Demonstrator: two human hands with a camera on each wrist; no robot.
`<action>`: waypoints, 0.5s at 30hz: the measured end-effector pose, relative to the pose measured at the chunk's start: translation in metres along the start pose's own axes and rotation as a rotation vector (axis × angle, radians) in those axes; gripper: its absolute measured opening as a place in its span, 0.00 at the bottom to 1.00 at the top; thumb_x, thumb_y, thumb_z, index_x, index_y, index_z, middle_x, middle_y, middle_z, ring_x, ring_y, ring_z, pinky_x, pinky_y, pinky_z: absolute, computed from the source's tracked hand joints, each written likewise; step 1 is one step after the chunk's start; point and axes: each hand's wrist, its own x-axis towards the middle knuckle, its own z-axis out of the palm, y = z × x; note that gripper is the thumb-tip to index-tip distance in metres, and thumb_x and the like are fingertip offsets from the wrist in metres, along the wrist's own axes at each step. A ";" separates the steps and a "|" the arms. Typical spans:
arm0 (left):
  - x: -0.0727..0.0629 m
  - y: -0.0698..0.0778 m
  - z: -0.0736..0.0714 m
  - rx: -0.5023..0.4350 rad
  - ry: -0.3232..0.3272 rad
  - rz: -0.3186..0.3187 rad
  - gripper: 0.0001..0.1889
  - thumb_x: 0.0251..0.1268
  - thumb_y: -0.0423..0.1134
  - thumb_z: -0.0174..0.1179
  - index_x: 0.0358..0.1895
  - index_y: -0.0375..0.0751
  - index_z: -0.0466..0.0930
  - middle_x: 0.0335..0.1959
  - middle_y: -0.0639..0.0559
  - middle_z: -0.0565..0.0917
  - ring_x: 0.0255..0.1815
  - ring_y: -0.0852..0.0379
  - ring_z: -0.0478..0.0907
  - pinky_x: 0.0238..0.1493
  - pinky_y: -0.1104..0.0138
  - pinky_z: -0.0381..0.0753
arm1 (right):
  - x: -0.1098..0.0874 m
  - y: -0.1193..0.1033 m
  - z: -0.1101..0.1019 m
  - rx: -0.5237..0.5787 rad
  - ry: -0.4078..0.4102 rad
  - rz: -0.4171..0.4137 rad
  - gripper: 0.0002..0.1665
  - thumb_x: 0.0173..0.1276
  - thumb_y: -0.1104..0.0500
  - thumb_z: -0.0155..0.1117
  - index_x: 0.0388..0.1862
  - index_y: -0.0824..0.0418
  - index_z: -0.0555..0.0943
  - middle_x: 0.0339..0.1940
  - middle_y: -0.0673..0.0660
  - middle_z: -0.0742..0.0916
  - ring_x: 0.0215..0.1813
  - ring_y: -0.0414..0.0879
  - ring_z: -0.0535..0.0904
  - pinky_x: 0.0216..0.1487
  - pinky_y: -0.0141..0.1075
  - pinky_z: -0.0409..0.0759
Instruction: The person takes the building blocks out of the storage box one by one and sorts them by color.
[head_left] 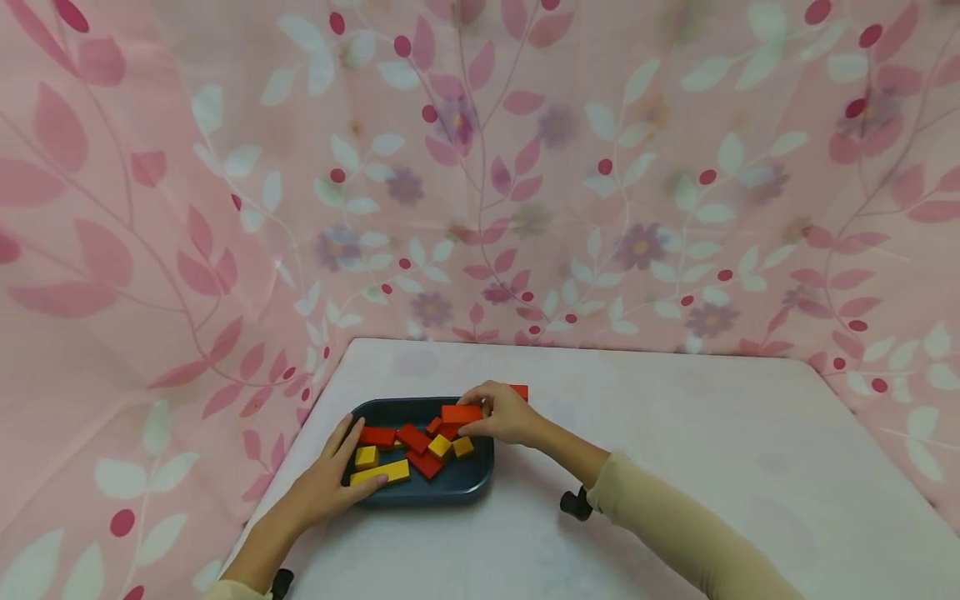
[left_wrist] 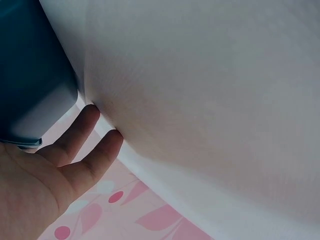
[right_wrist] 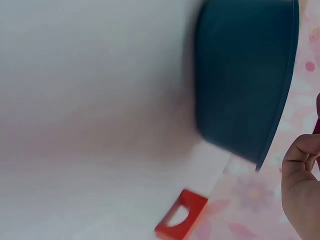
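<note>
A dark blue tray (head_left: pixel 420 498) on the table holds several red and yellow toy blocks. My right hand (head_left: pixel 504 414) is over its right side and pinches a red rectangular block (head_left: pixel 459 414) between thumb and fingers. In the right wrist view this hand (right_wrist: pixel 304 185) shows at the right edge, the block mostly out of frame. Along the tray's left end rests my left hand (head_left: pixel 324 485), fingers extended over the rim and thumb above a long yellow block (head_left: pixel 393 472). Two straight fingers (left_wrist: pixel 82 175) lie outside the tray in the left wrist view.
Behind the right hand a red arch block (right_wrist: pixel 187 212) with a half-round cutout stands on the white table (head_left: pixel 675 467). Yellow cubes (head_left: pixel 367 457) and red blocks (head_left: pixel 423 463) lie jumbled in the tray. Pink floral cloth (head_left: pixel 570 208) hangs behind the table and on the left.
</note>
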 end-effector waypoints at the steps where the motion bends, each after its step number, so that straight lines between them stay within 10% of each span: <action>1: 0.000 0.000 0.000 -0.001 0.002 0.000 0.54 0.57 0.72 0.58 0.81 0.53 0.43 0.82 0.43 0.41 0.73 0.29 0.60 0.59 0.31 0.70 | -0.002 0.002 -0.003 -0.005 0.008 0.009 0.20 0.55 0.56 0.79 0.48 0.52 0.86 0.45 0.53 0.83 0.33 0.45 0.74 0.29 0.30 0.78; 15: -0.002 -0.002 0.000 0.008 0.027 0.029 0.54 0.57 0.73 0.57 0.81 0.53 0.43 0.82 0.43 0.41 0.74 0.30 0.59 0.61 0.30 0.68 | -0.020 0.035 -0.028 -0.044 0.054 0.123 0.20 0.54 0.59 0.79 0.47 0.52 0.85 0.39 0.53 0.82 0.42 0.50 0.74 0.37 0.32 0.80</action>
